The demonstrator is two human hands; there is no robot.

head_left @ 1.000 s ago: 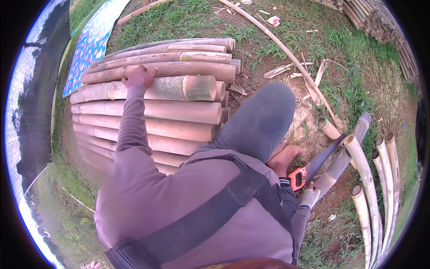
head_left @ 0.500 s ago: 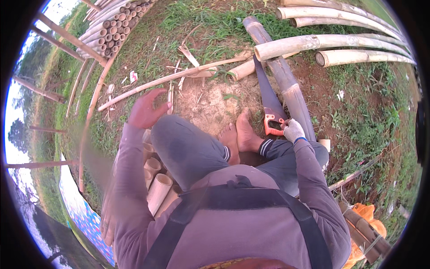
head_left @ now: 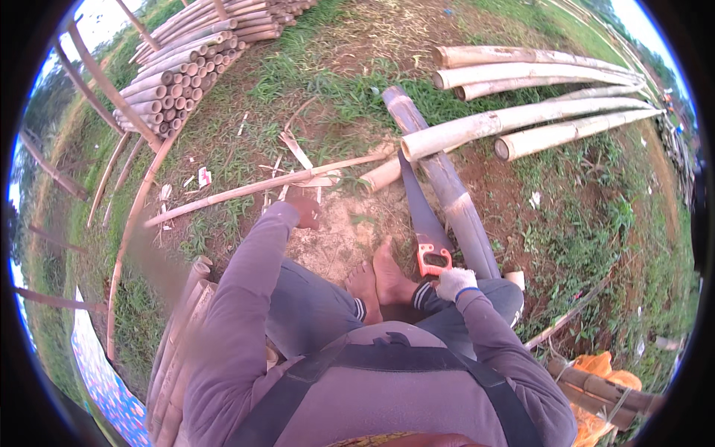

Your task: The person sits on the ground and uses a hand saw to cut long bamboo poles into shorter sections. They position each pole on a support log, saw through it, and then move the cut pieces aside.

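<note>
Handsaw (head_left: 424, 212), handle (head_left: 424, 251) pinched by right-hand grip (head_left: 455, 283) (any lettering unreadable); left-hand grip (head_left: 304, 212), I cannot tell.

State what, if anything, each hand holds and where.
Right hand: the saw, apparently by the rear end of its orange handle. Left hand: nothing visible in it.

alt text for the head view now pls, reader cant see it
A gloved right hand is at the orange handle of a handsaw beside a dark bamboo pole. The bare left hand is over pale ground; a bamboo stack lies upper left.
</note>
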